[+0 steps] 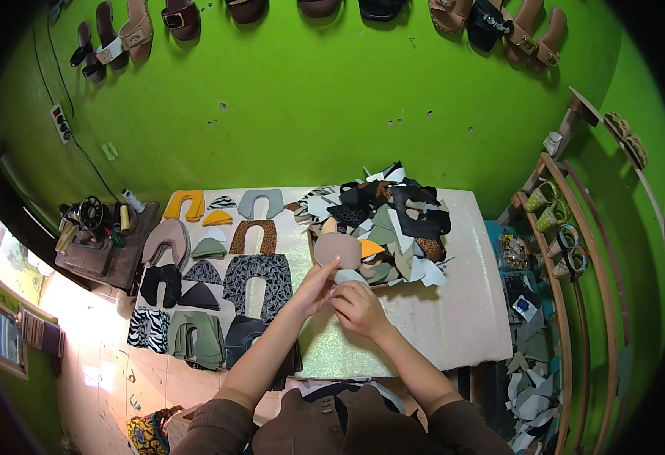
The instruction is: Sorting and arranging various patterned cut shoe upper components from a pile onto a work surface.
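Note:
My left hand (319, 290) is closed on a taupe leather piece (338, 250) with a rounded outline, its thumb lying on the piece's lower edge. Close against it, my right hand (360, 309) has its fingers bent and pinched together beside a small pale grey piece (350, 277). Which fingers grip that pale piece is hard to make out. Just beyond both hands lies a heap of mixed leather scraps (382, 220) in black, white, green and leopard print. A mustard scrap (371, 248) shows right beside the taupe piece.
Sorted stacks of cut shapes cover the table's left side, among them black-and-grey patterned pieces (257, 277) and green pieces (196, 339). A sewing machine (89, 227) stands at left. At right is a wooden rack (571, 296) with sandals, beside scraps (533, 398). Sandals hang along the green wall (294, 114).

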Motion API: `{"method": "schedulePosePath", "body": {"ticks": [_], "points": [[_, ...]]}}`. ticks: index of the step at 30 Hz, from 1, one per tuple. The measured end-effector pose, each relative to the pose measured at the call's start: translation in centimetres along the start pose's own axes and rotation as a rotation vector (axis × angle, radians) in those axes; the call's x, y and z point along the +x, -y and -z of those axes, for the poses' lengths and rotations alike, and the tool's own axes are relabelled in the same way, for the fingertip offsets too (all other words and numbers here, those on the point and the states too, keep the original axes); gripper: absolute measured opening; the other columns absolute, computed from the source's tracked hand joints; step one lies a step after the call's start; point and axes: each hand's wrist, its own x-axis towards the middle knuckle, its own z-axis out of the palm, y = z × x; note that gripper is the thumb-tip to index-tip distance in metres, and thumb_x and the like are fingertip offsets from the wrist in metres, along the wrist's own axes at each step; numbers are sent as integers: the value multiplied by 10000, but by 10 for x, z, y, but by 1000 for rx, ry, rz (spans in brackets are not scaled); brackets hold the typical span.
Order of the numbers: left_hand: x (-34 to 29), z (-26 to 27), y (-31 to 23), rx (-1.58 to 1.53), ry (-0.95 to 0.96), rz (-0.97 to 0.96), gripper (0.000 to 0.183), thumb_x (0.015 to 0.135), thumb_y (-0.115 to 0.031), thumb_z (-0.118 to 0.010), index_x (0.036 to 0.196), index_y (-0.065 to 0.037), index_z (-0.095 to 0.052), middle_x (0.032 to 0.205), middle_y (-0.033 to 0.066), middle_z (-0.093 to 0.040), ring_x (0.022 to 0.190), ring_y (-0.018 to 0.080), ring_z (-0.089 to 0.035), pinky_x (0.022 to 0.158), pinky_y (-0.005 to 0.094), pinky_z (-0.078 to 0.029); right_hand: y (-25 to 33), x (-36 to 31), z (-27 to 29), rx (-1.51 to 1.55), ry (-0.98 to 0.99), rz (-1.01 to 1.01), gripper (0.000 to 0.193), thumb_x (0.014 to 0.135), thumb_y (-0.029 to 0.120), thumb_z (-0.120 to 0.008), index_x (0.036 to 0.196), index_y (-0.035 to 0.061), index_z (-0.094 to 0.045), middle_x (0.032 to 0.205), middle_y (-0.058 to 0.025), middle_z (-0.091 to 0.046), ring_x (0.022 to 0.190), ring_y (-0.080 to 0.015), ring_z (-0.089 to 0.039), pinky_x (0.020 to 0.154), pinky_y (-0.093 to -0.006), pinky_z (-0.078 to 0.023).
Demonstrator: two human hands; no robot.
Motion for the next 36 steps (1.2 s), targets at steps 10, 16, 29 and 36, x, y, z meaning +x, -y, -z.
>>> {"method": "schedulePosePath", "body": {"ticks": [10,16,29,36], "points": [[-15,7,-14,78,65,-66,293,836,-135,-497,1048,66,-478,984,171,-573,864,228,-600,738,312,-505,-11,14,16,9,-281,-224,205,685,77,-587,883,28,-572,887,-119,-513,917,-302,-498,800,-394,-405],[-25,9,-30,-24,276,128,376,869,-149,-452,1148,94,-389,1105,207,-507,894,266,-589,760,338,-518,-37,10,30,627,-140,-696,546,797,174,-601,1255,13,-352,1145,-120,-470,1056,-219,-453,894,-319,-365],[-34,31,-13,-114,185,159,338,856,-49,-481,1163,75,-414,1102,199,-517,987,275,-558,848,373,-494,-46,-10,18,1184,-140,-1020,294,829,123,-574,1089,0,-513,985,-54,-575,860,-106,-547,749,-239,-445],[-38,55,-4,-289,159,112,355,845,-46,-487,1169,71,-404,1136,209,-498,1009,280,-545,882,388,-470,-26,-16,4,2187,-298,-994,458,819,19,-486,1252,-1,-340,1167,-157,-480,1088,-252,-477,984,-408,-353]]}}
